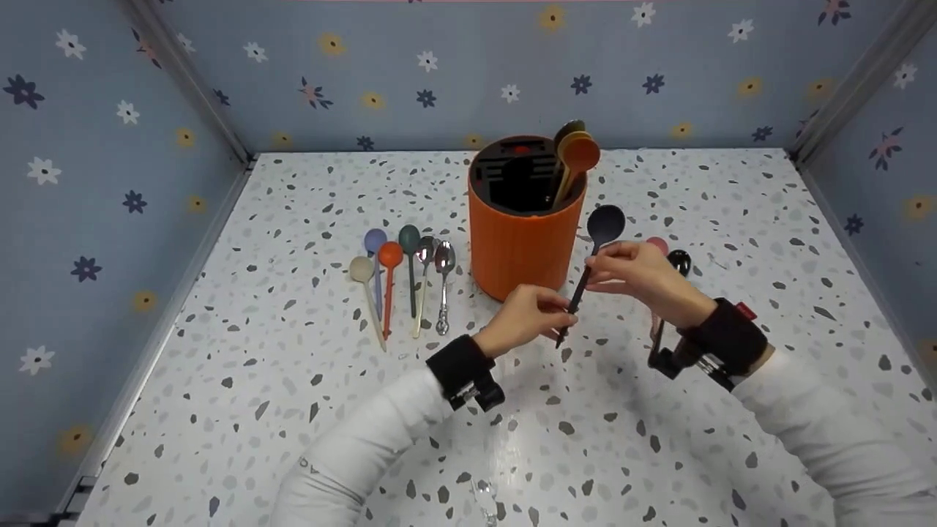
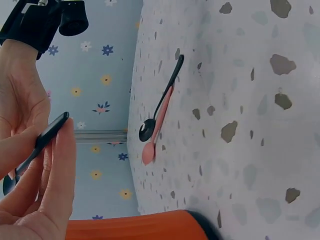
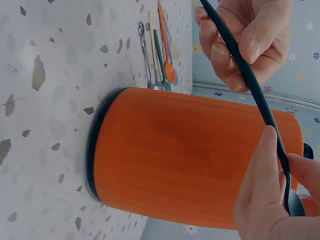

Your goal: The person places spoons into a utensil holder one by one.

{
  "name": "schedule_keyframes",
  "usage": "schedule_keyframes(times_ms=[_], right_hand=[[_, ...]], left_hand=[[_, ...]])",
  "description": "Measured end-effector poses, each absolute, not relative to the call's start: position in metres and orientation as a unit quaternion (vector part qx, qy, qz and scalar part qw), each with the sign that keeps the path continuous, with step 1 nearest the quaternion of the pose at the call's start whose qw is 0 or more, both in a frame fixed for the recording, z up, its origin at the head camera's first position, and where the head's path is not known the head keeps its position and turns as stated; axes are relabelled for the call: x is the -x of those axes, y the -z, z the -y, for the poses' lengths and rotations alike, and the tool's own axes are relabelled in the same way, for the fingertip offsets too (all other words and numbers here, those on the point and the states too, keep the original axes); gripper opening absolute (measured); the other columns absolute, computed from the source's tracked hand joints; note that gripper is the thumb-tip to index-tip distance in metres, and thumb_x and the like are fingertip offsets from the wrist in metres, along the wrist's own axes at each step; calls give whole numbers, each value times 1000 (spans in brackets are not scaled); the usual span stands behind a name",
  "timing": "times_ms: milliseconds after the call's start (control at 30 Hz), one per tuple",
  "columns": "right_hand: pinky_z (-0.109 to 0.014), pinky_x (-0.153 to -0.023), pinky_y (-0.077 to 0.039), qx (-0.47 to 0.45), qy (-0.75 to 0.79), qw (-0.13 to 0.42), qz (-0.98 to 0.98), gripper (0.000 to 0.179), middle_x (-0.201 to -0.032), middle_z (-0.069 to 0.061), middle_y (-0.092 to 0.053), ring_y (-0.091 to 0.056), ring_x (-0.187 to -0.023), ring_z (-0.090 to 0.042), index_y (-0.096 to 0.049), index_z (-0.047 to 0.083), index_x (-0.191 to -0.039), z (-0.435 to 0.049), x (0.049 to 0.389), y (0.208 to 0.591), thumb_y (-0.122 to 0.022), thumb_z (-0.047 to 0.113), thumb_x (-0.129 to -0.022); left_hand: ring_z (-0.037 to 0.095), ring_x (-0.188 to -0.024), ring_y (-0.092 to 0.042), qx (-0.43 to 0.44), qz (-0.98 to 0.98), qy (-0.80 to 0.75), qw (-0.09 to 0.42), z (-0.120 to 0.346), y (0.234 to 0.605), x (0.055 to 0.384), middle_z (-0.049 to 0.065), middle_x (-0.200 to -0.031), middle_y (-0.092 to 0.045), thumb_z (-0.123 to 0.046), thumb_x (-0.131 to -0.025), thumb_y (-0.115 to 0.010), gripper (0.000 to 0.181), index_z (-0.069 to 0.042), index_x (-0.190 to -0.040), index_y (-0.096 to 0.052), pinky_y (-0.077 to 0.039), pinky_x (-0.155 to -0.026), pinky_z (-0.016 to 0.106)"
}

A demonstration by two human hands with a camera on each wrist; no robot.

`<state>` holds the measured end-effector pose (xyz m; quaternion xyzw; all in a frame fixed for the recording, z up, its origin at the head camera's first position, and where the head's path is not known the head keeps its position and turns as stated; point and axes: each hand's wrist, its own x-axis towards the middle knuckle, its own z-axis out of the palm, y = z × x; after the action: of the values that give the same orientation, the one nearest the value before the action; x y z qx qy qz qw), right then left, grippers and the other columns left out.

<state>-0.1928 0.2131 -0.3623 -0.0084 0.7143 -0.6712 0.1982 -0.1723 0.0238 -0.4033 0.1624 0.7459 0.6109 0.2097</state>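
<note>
A dark spoon (image 1: 606, 224) is held at a slant in front of an orange utensil holder (image 1: 523, 252), its bowl up and to the right. My right hand (image 1: 635, 274) pinches the handle just below the bowl. Lower down, near the handle's tip, my left hand (image 1: 523, 315) pinches it between thumb and fingers. In the right wrist view the dark handle (image 3: 245, 70) spans both hands. The holder has a black slotted top, and several spoons, one with an orange bowl (image 1: 583, 154), stand in its right side.
Left of the holder lies a row of several spoons, among them an orange spoon (image 1: 390, 255) and an ornate metal spoon (image 1: 444, 258). Beyond my right hand lie a black spoon (image 2: 147, 130) and a pink spoon (image 2: 148, 152). Flowered panels (image 1: 468, 80) enclose the speckled table (image 1: 293, 410).
</note>
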Motion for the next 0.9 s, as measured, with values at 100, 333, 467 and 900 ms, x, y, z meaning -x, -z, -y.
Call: schedule_keyframes(times_ms=[100,333,467,900], right_hand=[[-32,-84,-49,16,663,189,-724,34,-93,-11,-52,-60,-83,-20,-48,-6,-101,-212,194,347,-63,19,-83],[-33,-83,-50,27,679,160,-716,33,-90,-10,-52,-59,-82,-20,-48,-6,-99,-206,199,320,-64,17,-82],[-33,-83,-50,46,691,145,-707,32,-90,-11,-50,-58,-82,-20,-48,-7,-99,-205,200,307,-63,15,-82],[-31,-79,-51,66,748,77,-656,32,-88,-13,-59,-60,-78,-21,-48,-7,-100,-196,214,260,-66,9,-79]], left_hand=[[11,-70,-59,-176,-754,-605,187,-22,390,174,15,-87,-63,-1,-78,-64,22,8,-98,-63,-54,-61,23],[12,-71,-59,-202,-783,-571,142,-20,365,183,15,-88,-64,-5,-79,-65,22,6,-98,-64,-53,-61,21],[13,-74,-59,-224,-804,-541,101,-16,352,187,12,-88,-65,-8,-79,-65,21,3,-96,-65,-50,-65,17],[12,-78,-58,-234,-804,-547,29,-13,310,211,8,-90,-66,-9,-81,-63,17,0,-95,-67,-47,-67,17]])
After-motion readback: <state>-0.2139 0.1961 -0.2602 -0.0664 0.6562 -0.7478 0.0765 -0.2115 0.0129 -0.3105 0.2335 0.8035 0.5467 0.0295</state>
